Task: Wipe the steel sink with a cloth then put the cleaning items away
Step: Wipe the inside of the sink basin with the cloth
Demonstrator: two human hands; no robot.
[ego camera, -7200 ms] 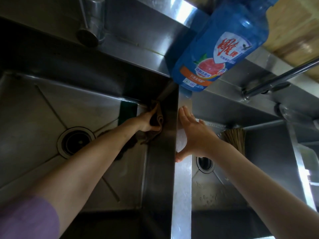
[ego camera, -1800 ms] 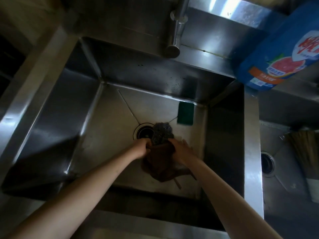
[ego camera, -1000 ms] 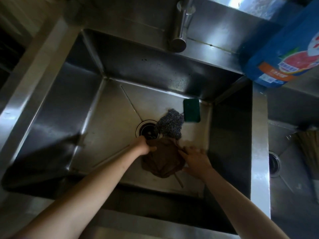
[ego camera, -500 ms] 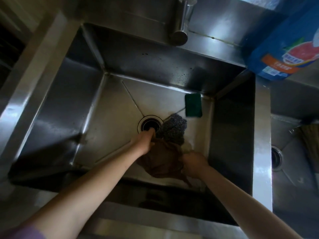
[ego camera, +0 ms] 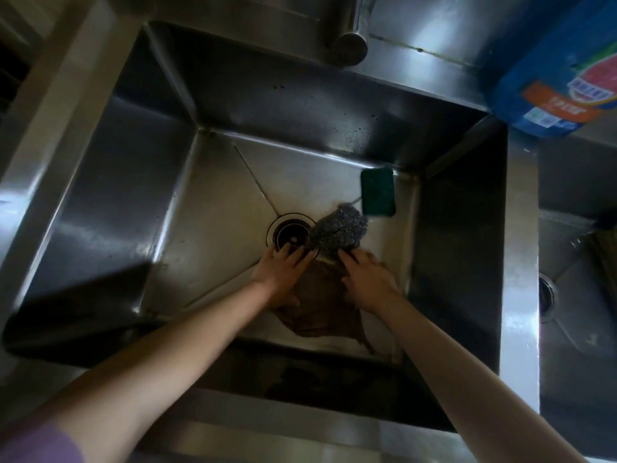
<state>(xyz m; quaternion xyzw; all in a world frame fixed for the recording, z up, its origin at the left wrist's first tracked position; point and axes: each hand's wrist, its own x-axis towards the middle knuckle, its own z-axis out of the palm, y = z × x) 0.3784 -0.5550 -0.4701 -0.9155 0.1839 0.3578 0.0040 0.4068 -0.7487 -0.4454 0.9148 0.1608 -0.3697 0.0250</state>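
A brown cloth [ego camera: 320, 309] lies bunched on the floor of the left steel sink basin [ego camera: 213, 208], just in front of the drain [ego camera: 287, 232]. My left hand [ego camera: 280, 274] holds the cloth's left side, its fingertips reaching the drain rim. On the cloth's right side my right hand [ego camera: 367, 280] grips the fabric, its fingertips against a grey steel wool scourer [ego camera: 338, 231]. A green sponge [ego camera: 379, 192] lies in the far right corner of the basin. Part of the cloth is hidden under both hands.
The tap spout [ego camera: 349, 45] hangs over the back rim. A blue detergent bottle [ego camera: 561, 71] stands at the back right on the divider [ego camera: 519, 262]. The right basin has its own drain [ego camera: 547, 295] and a bristle brush [ego camera: 605, 259].
Both hands have slid forward on the cloth toward the drain and the scourer. The cloth has stayed in the same spot on the basin floor.
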